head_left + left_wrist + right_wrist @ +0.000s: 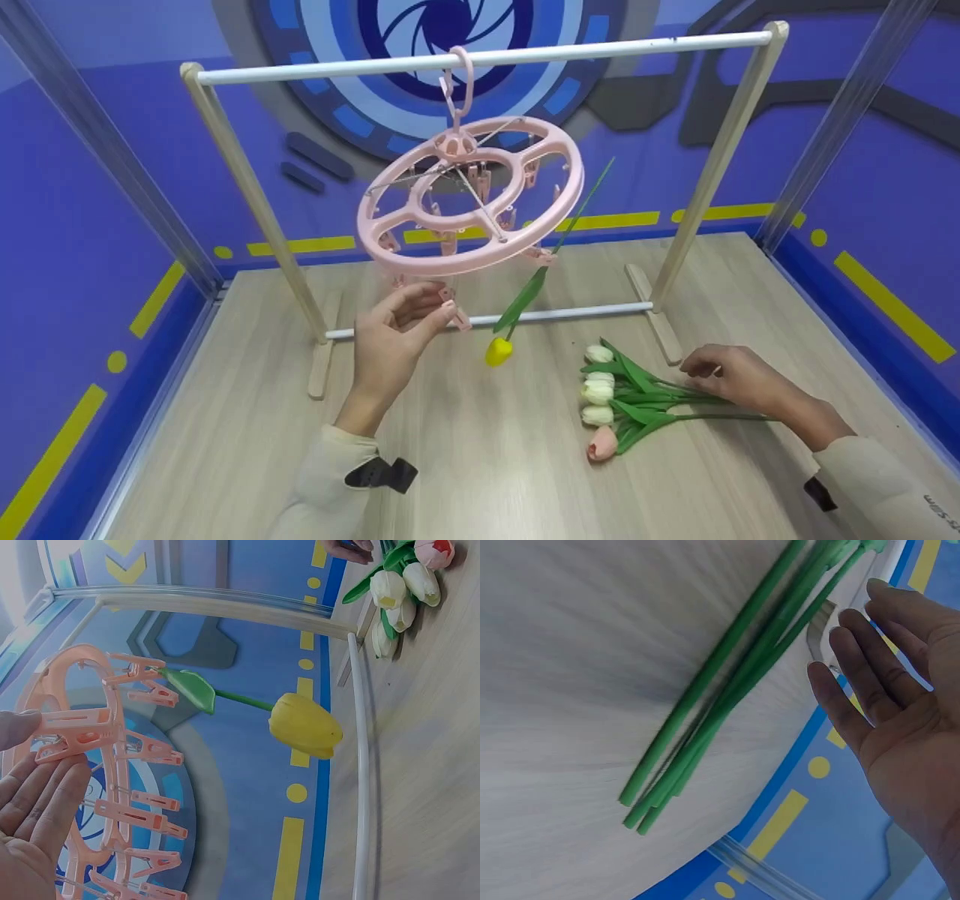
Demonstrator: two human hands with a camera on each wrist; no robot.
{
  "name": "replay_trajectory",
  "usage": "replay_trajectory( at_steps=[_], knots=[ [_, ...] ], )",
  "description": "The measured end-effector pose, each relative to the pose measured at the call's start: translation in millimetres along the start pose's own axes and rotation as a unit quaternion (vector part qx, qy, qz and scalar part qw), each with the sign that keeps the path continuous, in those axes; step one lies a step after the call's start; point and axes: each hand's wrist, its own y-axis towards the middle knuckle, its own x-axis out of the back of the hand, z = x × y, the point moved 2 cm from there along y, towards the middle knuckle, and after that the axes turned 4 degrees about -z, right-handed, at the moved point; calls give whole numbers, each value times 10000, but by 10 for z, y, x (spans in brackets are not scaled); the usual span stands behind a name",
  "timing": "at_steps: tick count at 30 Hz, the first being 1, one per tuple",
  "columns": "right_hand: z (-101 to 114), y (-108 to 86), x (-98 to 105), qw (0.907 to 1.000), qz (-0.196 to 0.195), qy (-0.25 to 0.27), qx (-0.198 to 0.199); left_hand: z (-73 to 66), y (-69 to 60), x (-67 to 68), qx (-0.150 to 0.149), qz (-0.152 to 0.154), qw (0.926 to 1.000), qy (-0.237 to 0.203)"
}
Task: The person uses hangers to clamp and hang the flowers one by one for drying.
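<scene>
My left hand (390,330) pinches a pink clothespin (455,309) hanging from the near rim of a round pink drying hanger (442,264). In the left wrist view, that clothespin (75,724) sits between thumb and fingers. Another clip on the hanger grips the stem of a yellow tulip (499,352), which hangs head down. On the table lies a bunch of artificial tulips, several white tulips (598,391) and one pink tulip (602,444). My right hand (739,377) is beside their green stems (727,701); its fingers hold nothing in the right wrist view.
The hanger hooks over the white top bar (600,51) of a wooden-sided rack. A lower white bar (577,312) joins the rack's wooden feet (654,322) on the wood-grain table (487,480). Blue printed panels (112,187) enclose the back and sides.
</scene>
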Motion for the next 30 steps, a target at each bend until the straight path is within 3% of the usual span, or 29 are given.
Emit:
replay_trajectory(
  at_steps=[8,16,23,30],
  knots=[
    [-113,-50,-48,9987,479,152,11,0,-2,2,32,52,10000,-31],
    [-111,-46,-49,9985,521,168,34,-1,-4,4,77,23,9999,-61],
    [-67,-45,28,9996,137,238,75,5,-5,2,59,19,9999,-137],
    [53,-11,140,9967,-553,212,564,16,-24,2,137,-32,9999,-27]
  ],
)
